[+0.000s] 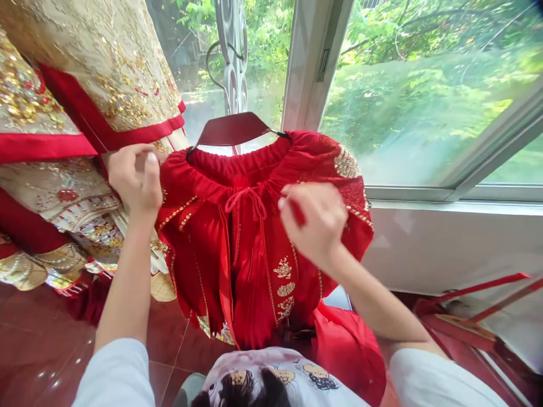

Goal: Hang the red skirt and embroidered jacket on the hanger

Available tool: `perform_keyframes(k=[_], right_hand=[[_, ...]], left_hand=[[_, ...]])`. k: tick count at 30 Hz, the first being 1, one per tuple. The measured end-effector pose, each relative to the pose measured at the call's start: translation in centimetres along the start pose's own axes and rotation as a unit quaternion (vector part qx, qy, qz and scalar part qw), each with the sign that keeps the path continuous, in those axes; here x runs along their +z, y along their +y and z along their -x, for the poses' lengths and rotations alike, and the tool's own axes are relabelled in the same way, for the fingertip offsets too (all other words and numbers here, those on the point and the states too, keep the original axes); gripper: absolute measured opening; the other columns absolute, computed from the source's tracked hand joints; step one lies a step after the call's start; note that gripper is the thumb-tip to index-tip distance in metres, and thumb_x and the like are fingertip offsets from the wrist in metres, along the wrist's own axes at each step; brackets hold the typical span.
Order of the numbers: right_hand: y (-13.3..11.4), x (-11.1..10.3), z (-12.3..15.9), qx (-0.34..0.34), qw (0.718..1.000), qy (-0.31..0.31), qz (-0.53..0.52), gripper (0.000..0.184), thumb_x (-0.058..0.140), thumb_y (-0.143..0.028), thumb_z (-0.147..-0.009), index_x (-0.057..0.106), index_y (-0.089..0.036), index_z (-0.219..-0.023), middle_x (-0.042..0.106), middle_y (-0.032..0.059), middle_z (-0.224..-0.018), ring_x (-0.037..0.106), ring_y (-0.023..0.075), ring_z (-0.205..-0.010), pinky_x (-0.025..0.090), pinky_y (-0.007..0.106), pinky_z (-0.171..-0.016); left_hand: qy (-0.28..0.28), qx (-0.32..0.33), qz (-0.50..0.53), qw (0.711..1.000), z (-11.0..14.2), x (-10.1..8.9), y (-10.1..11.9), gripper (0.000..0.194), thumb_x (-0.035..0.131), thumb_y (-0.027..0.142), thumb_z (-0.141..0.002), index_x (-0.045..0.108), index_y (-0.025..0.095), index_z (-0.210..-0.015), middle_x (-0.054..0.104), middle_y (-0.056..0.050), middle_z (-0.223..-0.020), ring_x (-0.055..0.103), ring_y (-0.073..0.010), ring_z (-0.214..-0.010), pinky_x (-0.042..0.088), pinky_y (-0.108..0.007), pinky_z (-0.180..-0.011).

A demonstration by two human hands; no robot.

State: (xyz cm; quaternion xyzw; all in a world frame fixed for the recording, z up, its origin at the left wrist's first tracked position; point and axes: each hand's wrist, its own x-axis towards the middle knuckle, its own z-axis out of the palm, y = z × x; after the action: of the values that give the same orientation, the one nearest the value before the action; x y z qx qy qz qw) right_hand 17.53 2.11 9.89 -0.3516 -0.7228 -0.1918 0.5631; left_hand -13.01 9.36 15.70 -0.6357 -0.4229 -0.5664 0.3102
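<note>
The red embroidered garment (250,271) hangs straight ahead, its length running from the hanger (233,129) down towards me. My left hand (138,181) is half-curled beside one shoulder; my right hand (317,217), loosely curled over the front, is nearer the tie bow (246,193). I can't tell whether either grips cloth.
</note>
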Motion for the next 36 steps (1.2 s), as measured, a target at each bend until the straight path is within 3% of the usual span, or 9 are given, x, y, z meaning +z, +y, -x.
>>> perform_keyframes(k=[1, 6, 12, 17, 20, 23, 27, 31, 36], right_hand=[[-1.2, 1.0, 1.8, 0.009, 0.997, -0.055, -0.049, 0.015, 0.052, -0.022, -0.089, 0.066, -0.019, -0.085, 0.070, 0.0068, -0.083, 0.063, 0.0186, -0.078, 0.048, 0.035, -0.078], [-3.1, 7.1, 7.0, 0.261, 0.889, -0.266, -0.265, 0.032, 0.050, -0.018, -0.086, 0.062, -0.013, -0.116, 0.073, 0.0101, -0.092, 0.068, 0.0183, -0.076, 0.054, 0.031, -0.070], [-1.4, 9.3, 6.7, 0.336, 0.898, -0.112, -0.262, 0.044, 0.045, -0.017, -0.085, 0.052, -0.012, -0.128, 0.064, 0.0163, -0.120, 0.063, 0.0252, -0.109, 0.048, 0.043, -0.097], [-2.0, 10.5, 6.7, 0.327, 0.921, -0.074, -0.199, 0.042, 0.048, -0.018, -0.082, 0.054, -0.014, -0.123, 0.063, 0.0145, -0.120, 0.058, 0.0255, -0.113, 0.045, 0.043, -0.099], [-2.2, 11.2, 6.5, 0.322, 0.937, -0.076, -0.116, 0.036, 0.047, -0.017, -0.081, 0.058, -0.012, -0.115, 0.061, 0.0191, -0.119, 0.055, 0.0292, -0.115, 0.042, 0.048, -0.099], [-2.7, 10.1, 6.6, 0.350, 0.929, -0.018, -0.123, 0.028, 0.038, -0.020, -0.084, 0.060, -0.014, -0.102, 0.067, 0.0170, -0.100, 0.063, 0.0279, -0.097, 0.047, 0.045, -0.088], [-4.3, 7.6, 9.2, 0.349, 0.924, 0.071, -0.143, 0.021, 0.041, -0.033, -0.089, 0.056, -0.023, -0.101, 0.068, 0.0074, -0.081, 0.065, 0.0243, -0.073, 0.051, 0.038, -0.070], [-5.2, 8.8, 11.9, 0.339, 0.932, -0.117, -0.053, 0.021, 0.041, -0.029, -0.088, 0.058, -0.022, -0.098, 0.069, 0.0113, -0.076, 0.064, 0.0273, -0.063, 0.048, 0.039, -0.057], [-5.6, 8.5, 10.6, 0.323, 0.897, -0.300, 0.010, 0.018, 0.046, -0.023, -0.088, 0.063, -0.017, -0.091, 0.067, 0.0138, -0.072, 0.062, 0.0260, -0.055, 0.045, 0.037, -0.052]], left_hand=[[0.035, 0.051, -0.038, 0.997, 0.6, -0.8, 2.1, 0.051, 0.037, 0.059, -0.090, 0.066, 0.018, -0.092, 0.071, -0.006, -0.091, 0.060, -0.0213, -0.089, 0.044, -0.042, -0.087], [-0.337, 0.190, -0.090, 0.918, 2.7, -0.8, 11.3, 0.046, 0.059, 0.038, -0.081, 0.058, 0.016, -0.121, 0.067, -0.011, -0.117, 0.061, -0.0280, -0.107, 0.038, -0.045, -0.100], [-0.556, 0.142, -0.134, 0.808, -0.8, 2.0, 12.0, 0.017, 0.054, 0.025, -0.074, 0.062, 0.017, -0.085, 0.071, -0.009, -0.083, 0.067, -0.0264, -0.078, 0.043, -0.032, -0.063], [-0.732, 0.073, 0.064, 0.674, -4.4, 3.0, 10.9, 0.009, 0.055, 0.020, -0.069, 0.064, 0.018, -0.071, 0.066, -0.001, -0.068, 0.060, -0.0162, -0.060, 0.040, -0.024, -0.054], [-0.754, 0.013, 0.197, 0.627, -4.9, 3.3, 10.0, 0.013, 0.058, 0.018, -0.067, 0.069, 0.019, -0.075, 0.063, 0.002, -0.062, 0.057, -0.0127, -0.054, 0.041, -0.022, -0.054], [-0.722, 0.024, 0.245, 0.647, -4.6, 3.1, 9.2, 0.012, 0.065, 0.025, -0.069, 0.072, 0.019, -0.077, 0.063, 0.002, -0.062, 0.054, -0.0113, -0.052, 0.040, -0.022, -0.052], [-0.595, 0.066, 0.245, 0.763, -3.1, 2.9, 9.4, 0.027, 0.067, 0.042, -0.076, 0.069, 0.015, -0.072, 0.061, 0.000, -0.062, 0.050, -0.0103, -0.054, 0.034, -0.021, -0.052], [-0.443, 0.061, 0.118, 0.886, -0.8, 3.5, 10.4, 0.042, 0.057, 0.049, -0.086, 0.061, 0.016, -0.061, 0.053, 0.001, -0.054, 0.045, -0.0116, -0.052, 0.026, -0.025, -0.053], [-0.406, 0.031, 0.091, 0.909, 0.3, 4.2, 10.3, 0.053, 0.045, 0.055, -0.091, 0.049, 0.017, -0.054, 0.046, 0.001, -0.050, 0.041, -0.0122, -0.048, 0.021, -0.027, -0.051]])
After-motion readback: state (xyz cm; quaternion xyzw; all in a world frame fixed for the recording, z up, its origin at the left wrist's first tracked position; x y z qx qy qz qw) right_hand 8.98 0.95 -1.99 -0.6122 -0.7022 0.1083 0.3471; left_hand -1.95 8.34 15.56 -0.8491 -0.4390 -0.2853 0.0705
